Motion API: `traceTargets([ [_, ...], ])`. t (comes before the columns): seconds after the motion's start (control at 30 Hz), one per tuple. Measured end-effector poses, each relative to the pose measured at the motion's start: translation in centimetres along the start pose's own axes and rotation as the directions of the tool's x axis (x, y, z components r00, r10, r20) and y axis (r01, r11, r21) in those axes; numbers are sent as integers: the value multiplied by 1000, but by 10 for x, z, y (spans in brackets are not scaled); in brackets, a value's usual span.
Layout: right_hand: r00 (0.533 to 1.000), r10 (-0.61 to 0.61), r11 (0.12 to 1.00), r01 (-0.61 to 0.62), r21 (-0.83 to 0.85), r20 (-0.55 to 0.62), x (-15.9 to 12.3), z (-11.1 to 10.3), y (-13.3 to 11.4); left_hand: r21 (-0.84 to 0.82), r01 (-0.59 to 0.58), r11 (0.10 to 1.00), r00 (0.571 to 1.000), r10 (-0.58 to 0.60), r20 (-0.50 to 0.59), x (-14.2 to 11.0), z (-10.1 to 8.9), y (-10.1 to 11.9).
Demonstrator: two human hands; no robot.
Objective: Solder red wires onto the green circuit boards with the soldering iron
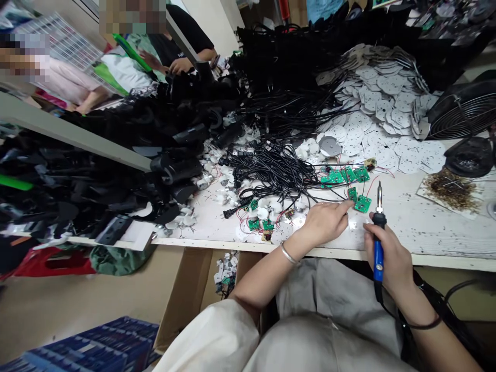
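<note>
My left hand [324, 223] lies flat on the white workbench [406, 232], its fingertips just short of a small green circuit board [362, 203] with red wires. My right hand [388, 253] grips a blue-handled soldering iron [378, 253], its metal tip [380, 194] pointing up and away from me. Several more green boards [344, 175] lie beyond the hands, among tangled black cables [279, 173]. Small white plastic parts [263, 212] are scattered near my left hand.
A heap of black plastic parts [116, 155] fills the bench's left side. White perforated discs [383, 111] pile up at the back, beside a wire fan guard [463, 111]. A board with brown debris [451, 191] sits at right. Co-workers [170, 51] sit beyond; a cardboard box [186, 289] stands below.
</note>
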State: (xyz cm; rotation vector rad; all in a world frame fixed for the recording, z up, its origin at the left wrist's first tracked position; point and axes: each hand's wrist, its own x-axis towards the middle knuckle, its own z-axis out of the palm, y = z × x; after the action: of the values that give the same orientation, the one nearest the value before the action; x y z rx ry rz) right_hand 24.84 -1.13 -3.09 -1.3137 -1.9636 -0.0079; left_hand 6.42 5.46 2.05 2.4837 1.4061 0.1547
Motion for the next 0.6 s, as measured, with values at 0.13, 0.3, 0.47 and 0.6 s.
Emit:
traceTargets([
  [0.13, 1000, -6, 1000, 5, -16, -18, -4, -1, 6, 77, -115, 990, 992, 119, -48, -5, 7, -1],
  [0.3, 1000, 30, 999, -30, -37, -2, -2, -4, 4, 196, -274, 941, 952, 294, -82, -40, 16, -17],
  [0.47, 999, -2, 996, -1, 87, 35, 1, 1, -9, 171, -230, 958, 942, 263, -208, -58, 15, -31],
  [0.6, 994, 37, 989, -51, 140, 105, 4, 6, -18, 147, -164, 975, 969, 187, -160, -55, 9, -25],
])
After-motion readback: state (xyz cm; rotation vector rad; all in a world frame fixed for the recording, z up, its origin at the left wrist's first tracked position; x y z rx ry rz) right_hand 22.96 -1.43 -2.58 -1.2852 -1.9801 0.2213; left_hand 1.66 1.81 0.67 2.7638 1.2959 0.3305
